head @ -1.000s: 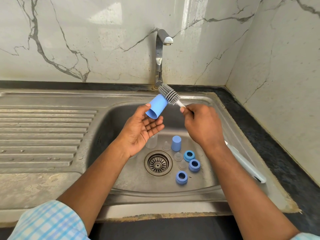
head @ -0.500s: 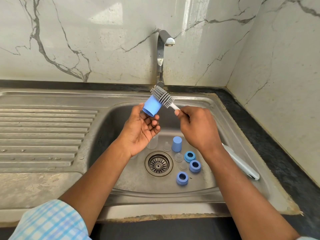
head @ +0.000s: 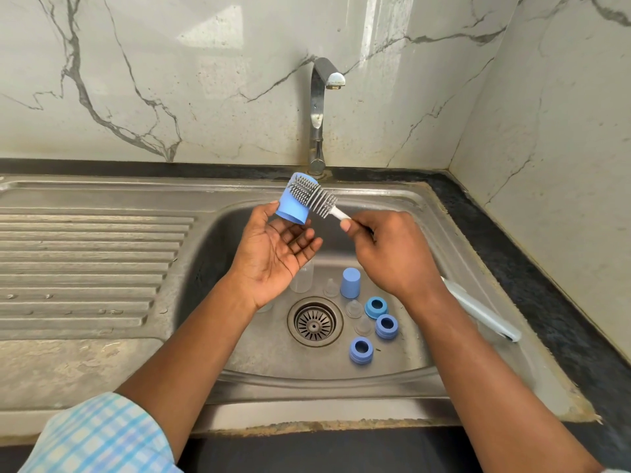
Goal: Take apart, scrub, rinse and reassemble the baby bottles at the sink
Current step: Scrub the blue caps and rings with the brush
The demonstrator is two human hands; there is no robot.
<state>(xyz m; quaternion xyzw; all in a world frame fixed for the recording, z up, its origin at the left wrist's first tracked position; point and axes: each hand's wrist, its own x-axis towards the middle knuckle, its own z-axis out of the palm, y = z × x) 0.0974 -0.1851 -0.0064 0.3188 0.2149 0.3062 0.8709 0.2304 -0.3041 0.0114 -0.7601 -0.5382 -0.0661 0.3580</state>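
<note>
My left hand (head: pixel 273 247) holds a blue bottle cap (head: pixel 292 204) at its fingertips, palm up, above the sink basin (head: pixel 409 356). My right hand (head: pixel 392 254) grips the white handle of a grey bristle brush (head: pixel 316 198), whose head lies against the cap's side. The long handle end (head: pixel 485 310) sticks out behind my right wrist. On the basin floor stand another blue cap (head: pixel 350 283), three blue collar rings (head: pixel 361 350), clear nipples (head: pixel 355 308) and a clear bottle (head: pixel 302 278) partly hidden by my left hand.
The tap (head: pixel 319 107) stands behind the basin with no water running. The round drain (head: pixel 314 321) sits mid-basin. A ribbed steel drainboard (head: pixel 85 268) spreads to the left. Black counter (head: pixel 532 268) and marble walls close off the right and back.
The brush head has slid left along the blue cap, from beside its far end to lying across its side. Both hands shifted slightly left; my left hand has turned the cap.
</note>
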